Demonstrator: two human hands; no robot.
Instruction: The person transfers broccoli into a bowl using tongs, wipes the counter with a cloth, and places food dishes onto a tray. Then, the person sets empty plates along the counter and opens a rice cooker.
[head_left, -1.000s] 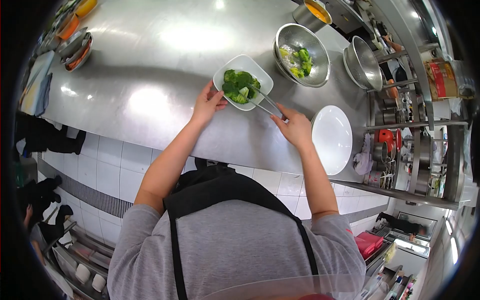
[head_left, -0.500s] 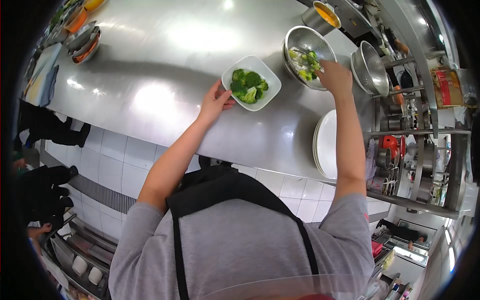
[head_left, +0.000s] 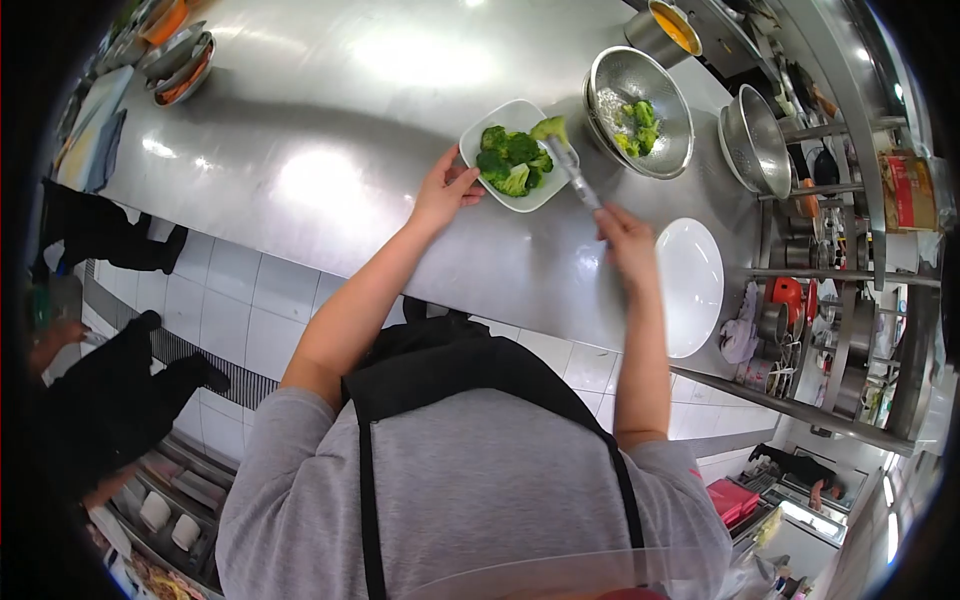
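Observation:
A square white bowl (head_left: 512,110) of green broccoli florets (head_left: 515,152) rests on the steel table. My left hand (head_left: 445,190) is closed on its left rim, thumb on top and fingers underneath. Metal tongs (head_left: 578,182), slightly blurred, are gripped in my right hand (head_left: 628,238). A paler broccoli piece (head_left: 549,128) is at their tips, over the bowl's right edge. To the right of the bowl, a perforated steel colander (head_left: 672,90) contains more broccoli (head_left: 645,125).
White plates (head_left: 690,290) are stacked near the table's right end. Behind the colander is a pot (head_left: 655,38) with orange contents; another colander (head_left: 755,140) stands to its right. Metal bowls (head_left: 185,75) sit far left. Co-workers (head_left: 110,400) stand on the floor at left.
My right hand has moved left and nearer from the colander, bringing the tongs and a broccoli piece over the white bowl. My left hand stays on the bowl.

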